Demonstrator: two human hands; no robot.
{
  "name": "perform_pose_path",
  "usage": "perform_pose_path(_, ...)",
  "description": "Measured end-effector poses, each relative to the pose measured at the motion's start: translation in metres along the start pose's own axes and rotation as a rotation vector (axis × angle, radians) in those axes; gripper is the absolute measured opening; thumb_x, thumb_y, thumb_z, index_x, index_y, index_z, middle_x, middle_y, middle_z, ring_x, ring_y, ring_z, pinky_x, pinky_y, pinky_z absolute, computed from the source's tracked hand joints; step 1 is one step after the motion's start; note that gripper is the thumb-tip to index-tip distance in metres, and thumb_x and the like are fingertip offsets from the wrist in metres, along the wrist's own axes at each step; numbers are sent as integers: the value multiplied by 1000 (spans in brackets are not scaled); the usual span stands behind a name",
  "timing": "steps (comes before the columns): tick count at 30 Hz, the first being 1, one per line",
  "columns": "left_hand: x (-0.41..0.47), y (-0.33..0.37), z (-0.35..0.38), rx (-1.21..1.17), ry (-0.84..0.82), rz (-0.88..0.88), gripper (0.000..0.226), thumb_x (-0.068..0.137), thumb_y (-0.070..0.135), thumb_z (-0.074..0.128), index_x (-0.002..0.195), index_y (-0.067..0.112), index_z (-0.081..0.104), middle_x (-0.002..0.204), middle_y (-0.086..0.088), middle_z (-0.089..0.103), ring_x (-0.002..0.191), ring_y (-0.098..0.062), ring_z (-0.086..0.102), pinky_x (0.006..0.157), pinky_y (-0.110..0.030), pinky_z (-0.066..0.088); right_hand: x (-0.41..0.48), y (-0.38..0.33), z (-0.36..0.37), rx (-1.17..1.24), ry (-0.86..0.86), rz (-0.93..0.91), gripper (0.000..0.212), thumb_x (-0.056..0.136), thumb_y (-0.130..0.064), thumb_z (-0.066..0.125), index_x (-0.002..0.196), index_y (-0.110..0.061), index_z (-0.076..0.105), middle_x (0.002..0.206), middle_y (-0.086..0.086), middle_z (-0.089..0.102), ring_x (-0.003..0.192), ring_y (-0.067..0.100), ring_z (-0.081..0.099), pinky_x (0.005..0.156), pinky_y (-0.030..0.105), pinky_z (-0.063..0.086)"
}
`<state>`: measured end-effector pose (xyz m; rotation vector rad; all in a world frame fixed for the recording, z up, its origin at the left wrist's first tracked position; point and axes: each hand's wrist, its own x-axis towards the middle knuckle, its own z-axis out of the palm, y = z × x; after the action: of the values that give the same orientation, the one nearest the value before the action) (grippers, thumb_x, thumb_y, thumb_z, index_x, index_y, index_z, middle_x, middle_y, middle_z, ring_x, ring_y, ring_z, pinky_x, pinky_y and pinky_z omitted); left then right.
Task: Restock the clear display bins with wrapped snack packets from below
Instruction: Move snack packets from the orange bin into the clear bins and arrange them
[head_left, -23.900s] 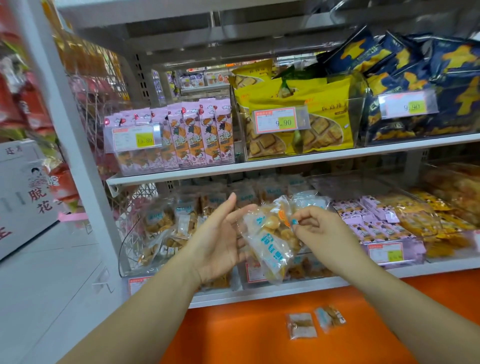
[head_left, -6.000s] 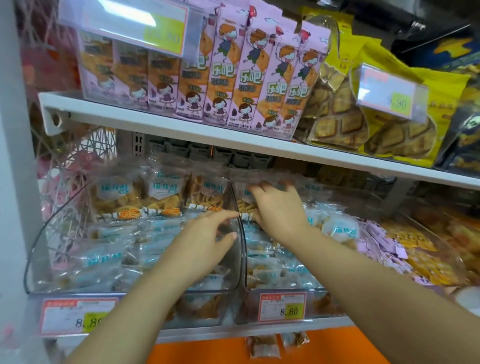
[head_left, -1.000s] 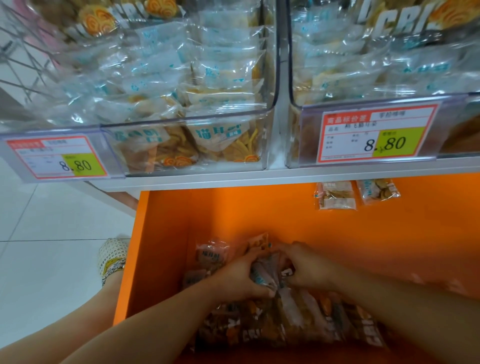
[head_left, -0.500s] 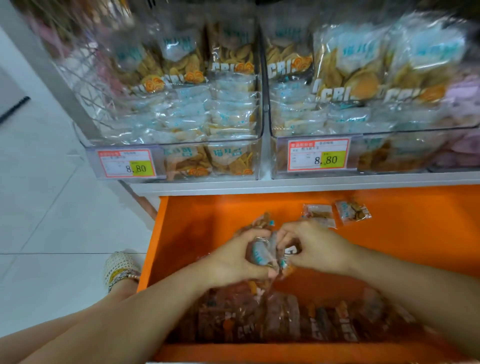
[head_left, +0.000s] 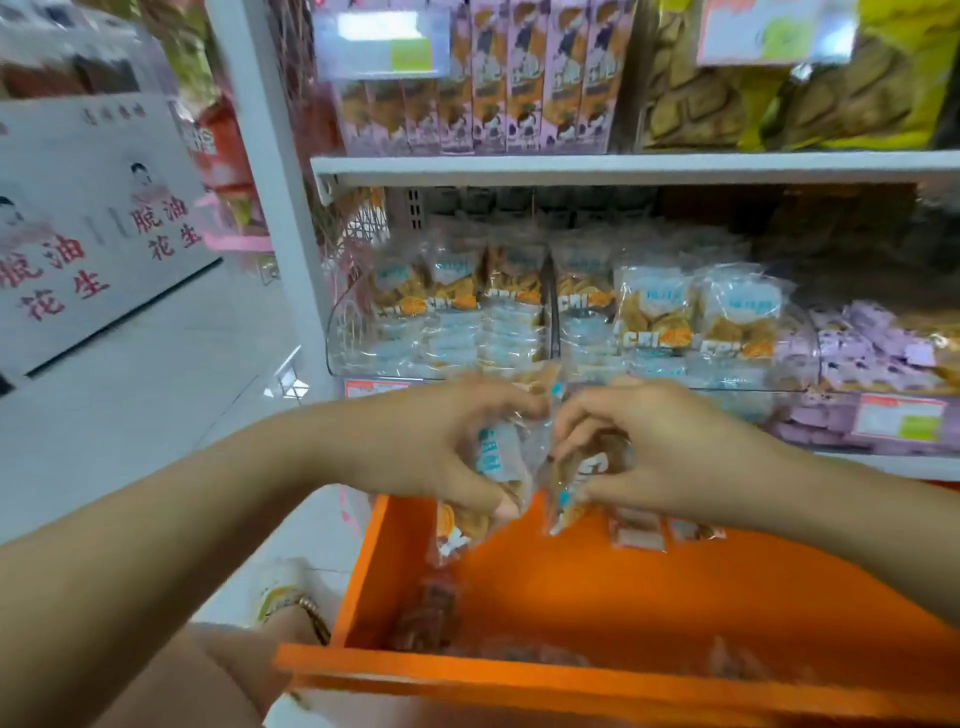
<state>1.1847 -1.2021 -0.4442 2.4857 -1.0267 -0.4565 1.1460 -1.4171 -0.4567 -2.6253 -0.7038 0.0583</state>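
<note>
My left hand (head_left: 436, 441) grips a bunch of clear wrapped snack packets (head_left: 496, 457), and my right hand (head_left: 660, 447) pinches more packets (head_left: 587, 470) beside them. Both hands are raised just below the front of two clear display bins, the left bin (head_left: 363, 338) and the right bin (head_left: 800, 353). Both bins hold several of the same packets. Below the hands the orange drawer (head_left: 649, 587) stands open, with more packets (head_left: 431, 613) lying blurred at its near side.
Two loose packets (head_left: 639, 527) lie at the drawer's back. Purple packets (head_left: 872, 353) fill a bin to the right. Pink boxes (head_left: 519, 78) and yellow bags (head_left: 779, 93) stand on the shelf above. A white upright post (head_left: 270, 171) and a white sign (head_left: 93, 228) are on the left.
Both hands have risen out of the drawer with snack packets in them, up to the front of the bins. The view has tilted up from the drawer to the shelves.
</note>
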Motion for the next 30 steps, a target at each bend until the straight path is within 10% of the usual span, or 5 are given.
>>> perform_pose_path(7,6,-21,-46,125,423,-14,80,73,38,77,137,48,31,151,26,1,130,-1,30,86,-9,39,69,-7,-19,-58,427,-49,36,75,-19,75,105,-30,58,87,-22,52,100,5,46,82,18,44)
perform_pose_path(11,34,-57,-32,157,506,-125,82,76,35,76,142,41,29,155,17,-12,139,-16,29,101,-27,42,112,8,7,-12,427,5,38,79,-19,73,113,-27,57,87,-24,41,94,-2,36,84,4,36)
perform_pose_path(16,61,-104,-19,246,619,-258,75,84,34,69,144,42,24,155,11,-26,125,-24,51,86,-40,54,143,34,27,40,386,111,46,81,-21,72,122,-30,52,104,-19,44,101,-2,43,101,21,40)
perform_pose_path(25,78,-126,-19,271,790,-281,44,91,27,60,133,31,50,155,-1,20,128,-29,43,95,-43,46,149,34,23,265,532,171,37,83,-27,71,117,-29,59,113,-16,60,103,-2,51,82,-1,35)
perform_pose_path(30,71,-83,-16,-159,878,15,42,95,26,53,136,30,47,127,18,51,112,1,51,94,-22,43,133,27,4,750,573,230,16,87,-22,65,103,-19,65,100,0,71,87,13,70,75,33,59)
